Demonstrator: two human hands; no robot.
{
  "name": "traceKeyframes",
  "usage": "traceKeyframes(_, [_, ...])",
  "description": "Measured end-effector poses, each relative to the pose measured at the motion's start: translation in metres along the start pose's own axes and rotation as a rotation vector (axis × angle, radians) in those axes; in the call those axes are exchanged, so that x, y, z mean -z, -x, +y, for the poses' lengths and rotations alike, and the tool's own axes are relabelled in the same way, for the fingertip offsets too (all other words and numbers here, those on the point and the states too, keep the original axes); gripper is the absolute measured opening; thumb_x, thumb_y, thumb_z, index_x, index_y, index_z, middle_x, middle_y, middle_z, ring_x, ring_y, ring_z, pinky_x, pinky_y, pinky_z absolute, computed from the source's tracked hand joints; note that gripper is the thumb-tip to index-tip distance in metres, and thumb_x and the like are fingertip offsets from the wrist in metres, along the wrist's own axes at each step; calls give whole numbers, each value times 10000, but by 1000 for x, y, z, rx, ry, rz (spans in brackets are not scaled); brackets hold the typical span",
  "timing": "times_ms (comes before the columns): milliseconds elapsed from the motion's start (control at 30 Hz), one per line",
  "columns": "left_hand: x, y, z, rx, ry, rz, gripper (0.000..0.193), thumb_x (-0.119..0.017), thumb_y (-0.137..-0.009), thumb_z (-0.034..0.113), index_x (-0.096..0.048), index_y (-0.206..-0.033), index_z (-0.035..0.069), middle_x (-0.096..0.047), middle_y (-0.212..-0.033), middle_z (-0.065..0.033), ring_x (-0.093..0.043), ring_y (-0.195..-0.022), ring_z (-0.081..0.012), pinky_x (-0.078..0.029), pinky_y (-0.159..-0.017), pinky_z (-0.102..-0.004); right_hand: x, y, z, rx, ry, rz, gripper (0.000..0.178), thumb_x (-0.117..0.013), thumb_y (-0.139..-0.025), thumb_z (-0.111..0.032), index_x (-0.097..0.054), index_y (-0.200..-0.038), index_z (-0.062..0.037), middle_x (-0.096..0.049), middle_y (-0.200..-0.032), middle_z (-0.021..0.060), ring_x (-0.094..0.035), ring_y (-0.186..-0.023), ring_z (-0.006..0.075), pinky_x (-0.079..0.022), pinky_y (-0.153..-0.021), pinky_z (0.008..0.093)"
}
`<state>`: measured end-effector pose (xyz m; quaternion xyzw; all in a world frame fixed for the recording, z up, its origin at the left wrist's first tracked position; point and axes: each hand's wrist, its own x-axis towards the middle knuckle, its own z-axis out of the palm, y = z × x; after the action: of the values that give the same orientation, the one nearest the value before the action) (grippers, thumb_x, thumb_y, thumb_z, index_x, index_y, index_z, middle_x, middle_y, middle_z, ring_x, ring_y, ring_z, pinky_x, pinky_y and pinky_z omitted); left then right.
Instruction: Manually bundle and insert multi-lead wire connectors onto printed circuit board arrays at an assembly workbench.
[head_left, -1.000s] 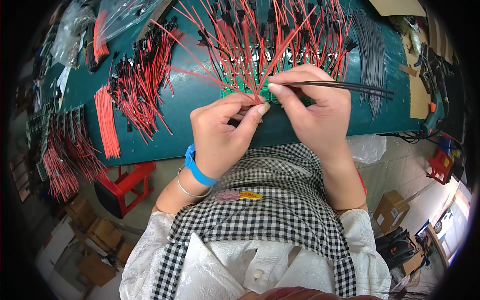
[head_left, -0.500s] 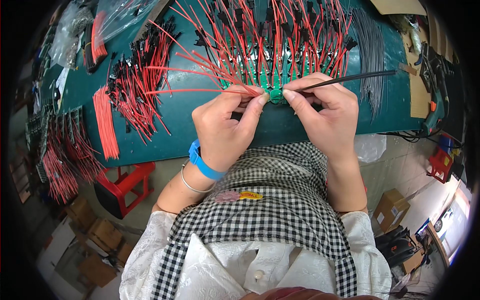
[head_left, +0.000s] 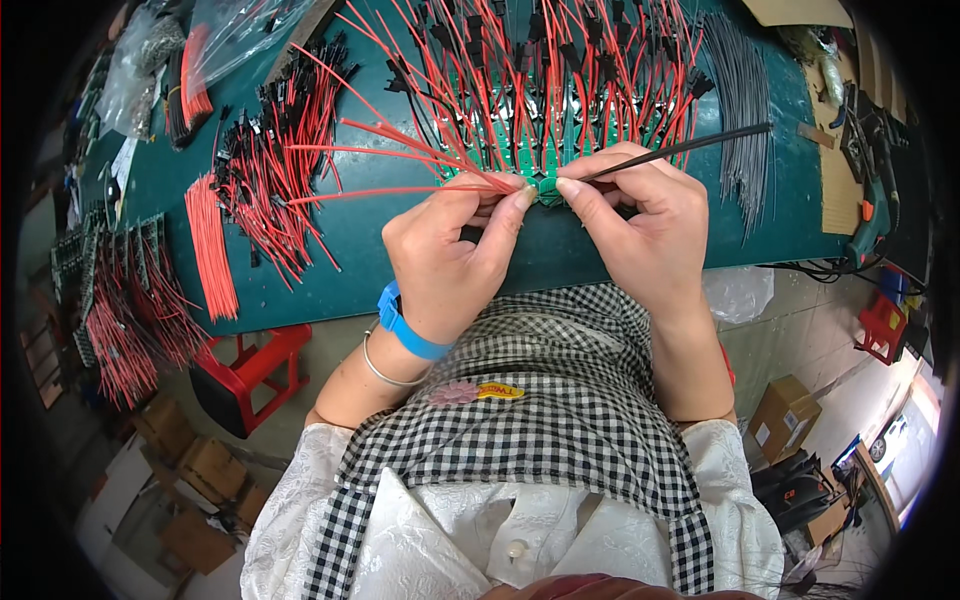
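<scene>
My left hand [head_left: 450, 245] is closed in a pinch on several red wires [head_left: 390, 192], whose loose ends fan out to the left. Between thumb and finger, my right hand [head_left: 640, 220] grips a few black wires [head_left: 700, 145] that stretch off to the right. Both sets of fingertips meet at a small green circuit board [head_left: 546, 190] at the table's near side. Just beyond it lie more green boards [head_left: 515, 155] with red and black wires and black connectors rising from them. My fingers hide the wire ends.
Red wires with black connectors [head_left: 290, 140] and a bundle of plain red wires [head_left: 210, 245] lie at the left of the green table [head_left: 370, 260]. Black wires [head_left: 740, 110] are spread at the right. Wired boards [head_left: 130, 300] hang at the far left, near a red stool [head_left: 250, 380].
My right hand has shifted slightly left, and the black wires it holds tilt up more at their far end. The red wires' loose ends have moved a little. Both grips stay closed.
</scene>
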<state>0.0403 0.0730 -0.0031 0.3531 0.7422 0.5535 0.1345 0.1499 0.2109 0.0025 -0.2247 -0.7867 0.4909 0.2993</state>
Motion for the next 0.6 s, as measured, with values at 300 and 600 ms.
traceKeyframes(300, [0, 1, -1, -11, -17, 5, 88, -779, -818, -9, -719, -871, -44, -755, -861, -128, -745, -703, -189, -587, -635, -269, 0, -1, -4, 27, 57, 4, 57, -759, -783, 16, -723, -820, 38, -677, -732, 81, -594, -515, 105, -452, -474, 239])
traceKeyframes(600, [0, 3, -1, -13, -39, -14, 100, -780, -818, -9, -720, -890, -44, -755, -862, -126, -748, -711, -192, -589, -637, -271, -3, -4, -9, -32, 47, -103, 73, -748, -796, 36, -732, -867, 44, -704, -816, 92, -629, -599, 105, -491, -529, 233])
